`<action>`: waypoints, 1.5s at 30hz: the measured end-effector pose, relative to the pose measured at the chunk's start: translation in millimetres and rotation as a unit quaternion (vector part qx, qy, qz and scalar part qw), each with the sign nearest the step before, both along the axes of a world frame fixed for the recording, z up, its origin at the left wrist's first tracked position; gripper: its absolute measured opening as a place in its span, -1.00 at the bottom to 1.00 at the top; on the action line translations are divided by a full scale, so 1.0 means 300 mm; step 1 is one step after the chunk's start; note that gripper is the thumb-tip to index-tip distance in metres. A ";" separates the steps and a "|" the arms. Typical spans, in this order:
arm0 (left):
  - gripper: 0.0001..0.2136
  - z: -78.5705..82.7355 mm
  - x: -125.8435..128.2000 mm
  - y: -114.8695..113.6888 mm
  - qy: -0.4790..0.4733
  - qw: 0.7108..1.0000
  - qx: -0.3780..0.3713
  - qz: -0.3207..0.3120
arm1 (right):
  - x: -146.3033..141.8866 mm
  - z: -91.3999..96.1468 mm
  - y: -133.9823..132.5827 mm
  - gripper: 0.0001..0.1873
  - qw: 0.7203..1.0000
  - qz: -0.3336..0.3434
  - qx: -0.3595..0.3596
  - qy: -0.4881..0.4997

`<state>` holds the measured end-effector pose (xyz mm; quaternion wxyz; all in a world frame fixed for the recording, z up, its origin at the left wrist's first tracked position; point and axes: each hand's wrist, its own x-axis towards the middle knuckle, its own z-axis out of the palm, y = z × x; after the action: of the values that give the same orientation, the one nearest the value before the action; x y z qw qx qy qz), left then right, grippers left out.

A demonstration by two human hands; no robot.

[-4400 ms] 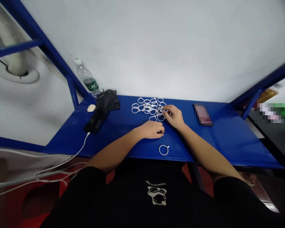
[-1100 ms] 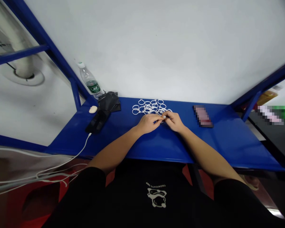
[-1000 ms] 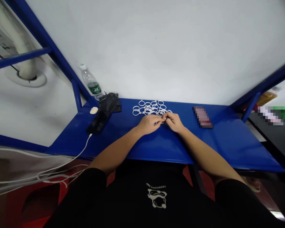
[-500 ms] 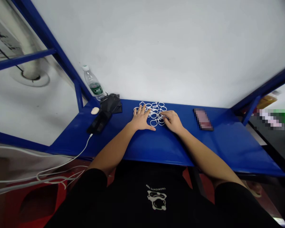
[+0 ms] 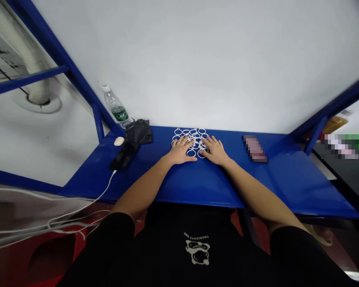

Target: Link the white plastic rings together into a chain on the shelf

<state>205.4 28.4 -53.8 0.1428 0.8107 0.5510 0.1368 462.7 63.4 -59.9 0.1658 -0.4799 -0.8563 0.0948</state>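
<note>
Several thin white rings (image 5: pixel 191 154), some with small knots or tabs, lie grouped on the blue tabletop (image 5: pixel 194 183) near the wall. On the left of the group, my left hand (image 5: pixel 179 153) rests palm down with its fingers spread over the rings. My right hand (image 5: pixel 214 150) lies flat on the right side, fingers stretched out and its thumb by a lower ring. Both palms hide part of the rings, and neither hand grips one.
To the left are a plastic bottle (image 5: pixel 119 111), a crumpled black bag (image 5: pixel 139 131), a black device (image 5: pixel 125 155) with a white cable (image 5: pixel 107 187), and a pale rounded object (image 5: pixel 119 141). A phone (image 5: pixel 255 148) lies right. Blue frame bars (image 5: pixel 308 115) flank the table.
My right hand has opened out from bent fingers to flat, spread ones. My left hand has shifted slightly right, and the rings on the left are drawn a little inward.
</note>
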 end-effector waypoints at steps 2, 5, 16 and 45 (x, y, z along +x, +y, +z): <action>-0.11 -0.004 0.006 0.000 -0.003 1.000 0.007 -0.001 | 0.006 -0.006 0.015 -0.19 1.000 -0.014 0.002 0.013; -0.23 -0.005 0.017 -0.004 0.000 1.000 0.020 0.004 | 0.011 -0.009 0.026 -0.21 0.999 -0.033 0.005 0.022; -0.64 -0.013 0.024 0.013 -0.040 0.991 0.114 0.051 | 0.035 0.021 0.045 -0.60 0.982 -0.014 0.115 0.149; -0.95 0.043 0.099 -0.047 -0.218 0.941 0.259 -0.025 | -0.025 0.086 -0.103 -0.77 0.954 0.161 0.032 0.249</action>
<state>235.2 14.3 -40.8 0.0479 0.7833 0.4319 0.4446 455.3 32.4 -34.1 0.3717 -0.2913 -0.8561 0.2098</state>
